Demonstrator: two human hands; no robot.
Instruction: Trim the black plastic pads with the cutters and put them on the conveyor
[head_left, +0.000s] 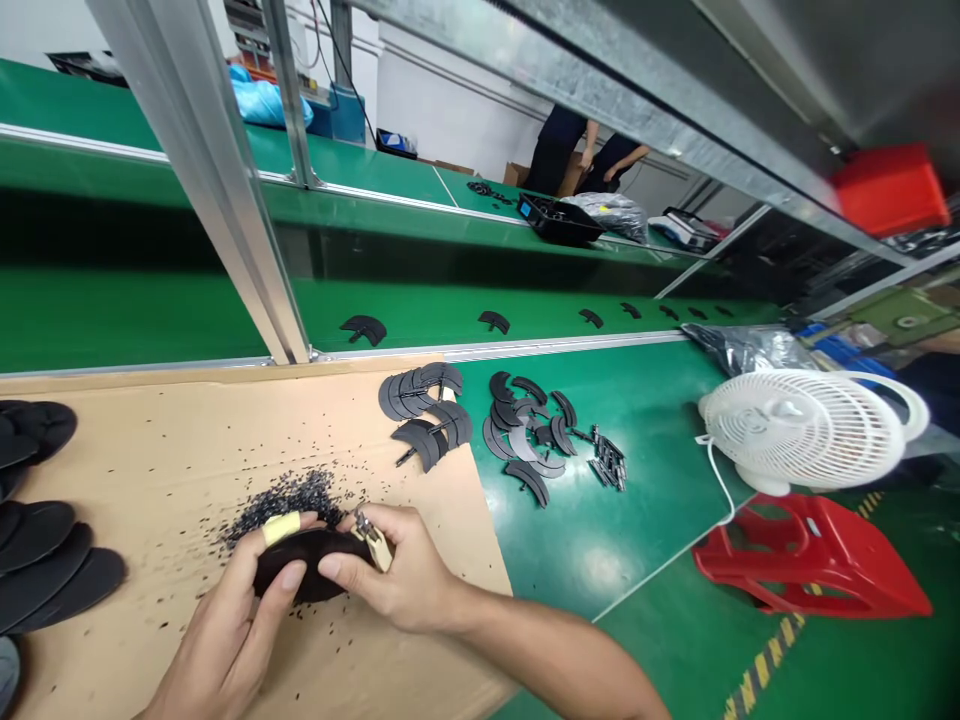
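My left hand [232, 620] is closed around a black oval plastic piece [311, 560], its thumb on the near face. A yellow wrap covers one of its fingers. My right hand [409, 575] grips a small tool that looks like nippers [369, 535], with a metal head and pale handles. The right thumb also presses on the black piece's right end. Behind the hands, a heap of tiny black bits [289, 498] lies on the cardboard [187, 430], with more scattered around. Farther back on the cardboard lie several curved black parts [420, 390] with stems.
Stacks of black oval pieces [52, 570] sit at left. Loose curved parts [525, 425] and black pins [609, 465] lie on the green table. Spaced curved parts lie on the green belt [427, 310]. A white fan [810, 425] and red stool [817, 555] are right. A metal post [217, 190] rises ahead.
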